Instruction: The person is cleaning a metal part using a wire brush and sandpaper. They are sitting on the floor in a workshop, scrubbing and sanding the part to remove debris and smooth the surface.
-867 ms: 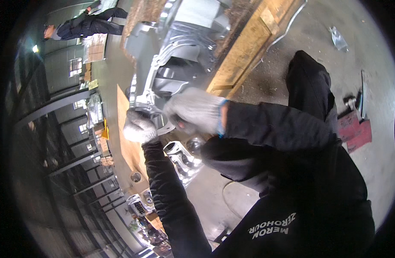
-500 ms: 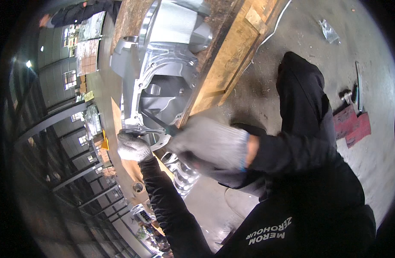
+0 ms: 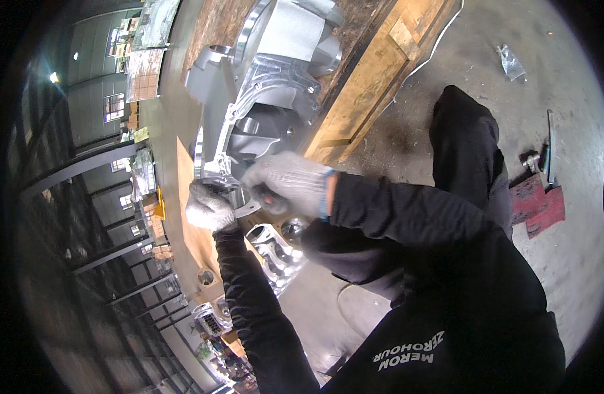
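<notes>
A large silver metal casting (image 3: 218,141) with a machined flange and a deep dark cavity lies on a wooden surface at upper centre. My left hand (image 3: 208,209), in a grey-white knit glove, has its fingers curled over the casting's near end, beside a round opening. My gloved right hand (image 3: 290,185) is a closed fist just right of that opening, slightly blurred. The dark slim tool in it is mostly hidden now; half a second ago its shaft reached into the cavity. A red spot shows at the fist's lower side.
More machined castings (image 3: 275,257) lie nearer me, below my hands. A wooden pallet or crate side (image 3: 364,79) runs along the right of the casting. Red cloths (image 3: 537,205) and a long metal tool (image 3: 549,141) lie on the floor at right, with a plastic bag (image 3: 511,64) farther off.
My right hand has moved left and up, closer to the casting's end, and the tool's shaft has dropped from sight. My left hand keeps its hold. The view has shifted slightly.
</notes>
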The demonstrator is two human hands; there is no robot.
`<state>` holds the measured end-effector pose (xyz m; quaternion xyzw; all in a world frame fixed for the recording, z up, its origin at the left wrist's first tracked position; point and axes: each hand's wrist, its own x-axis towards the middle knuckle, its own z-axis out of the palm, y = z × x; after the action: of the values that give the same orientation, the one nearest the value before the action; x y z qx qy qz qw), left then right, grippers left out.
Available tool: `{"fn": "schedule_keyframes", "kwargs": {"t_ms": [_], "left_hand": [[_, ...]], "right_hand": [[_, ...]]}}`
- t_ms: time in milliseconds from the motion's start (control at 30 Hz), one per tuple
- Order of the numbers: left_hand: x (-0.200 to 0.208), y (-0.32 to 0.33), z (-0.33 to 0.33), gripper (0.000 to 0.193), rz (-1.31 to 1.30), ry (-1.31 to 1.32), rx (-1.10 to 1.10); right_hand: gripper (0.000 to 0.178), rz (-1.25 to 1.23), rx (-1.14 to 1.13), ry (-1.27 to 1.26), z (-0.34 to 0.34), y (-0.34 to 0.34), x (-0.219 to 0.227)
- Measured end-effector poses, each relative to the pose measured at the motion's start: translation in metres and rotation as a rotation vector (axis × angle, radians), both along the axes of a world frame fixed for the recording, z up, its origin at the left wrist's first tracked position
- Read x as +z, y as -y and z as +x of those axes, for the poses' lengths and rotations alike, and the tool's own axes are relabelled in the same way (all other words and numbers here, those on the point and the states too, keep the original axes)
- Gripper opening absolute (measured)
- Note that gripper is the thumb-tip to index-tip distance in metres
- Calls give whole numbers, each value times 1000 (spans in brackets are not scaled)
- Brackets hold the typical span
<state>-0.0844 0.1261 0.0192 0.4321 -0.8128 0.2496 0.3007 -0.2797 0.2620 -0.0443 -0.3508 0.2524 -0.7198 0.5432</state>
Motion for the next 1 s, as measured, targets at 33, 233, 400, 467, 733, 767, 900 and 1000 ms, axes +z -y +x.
{"fn": "schedule_keyframes", "kwargs": {"t_ms": [33, 233, 400, 467, 733, 767, 900, 1000], "left_hand": [[0, 4, 7, 33, -8, 78, 72], [-11, 11, 3, 53, -152, -167, -96], [-18, 18, -1, 48, -193, -148, -128], [-15, 16, 4, 47, -234, -25, -108], [-21, 31, 14, 44, -94, -270, -72], [-23, 14, -11, 44, 41, -337, 29], [-11, 27, 14, 51, -586, 22, -203], [-9, 16, 2, 54, -10, -171, -150]], "right_hand": [[17, -392, -504, -483, 0, -21, -19], [26, 57, 360, 123, -15, -72, 17], [20, 64, 316, 2, -16, -67, 0], [27, 349, 462, 80, -23, -92, 18], [19, 211, 464, 625, 11, -35, 10], [18, 243, 447, 616, 0, -41, 11], [20, 108, 320, 534, 7, -50, 23], [23, -24, 165, 414, 17, -12, 14]]}}
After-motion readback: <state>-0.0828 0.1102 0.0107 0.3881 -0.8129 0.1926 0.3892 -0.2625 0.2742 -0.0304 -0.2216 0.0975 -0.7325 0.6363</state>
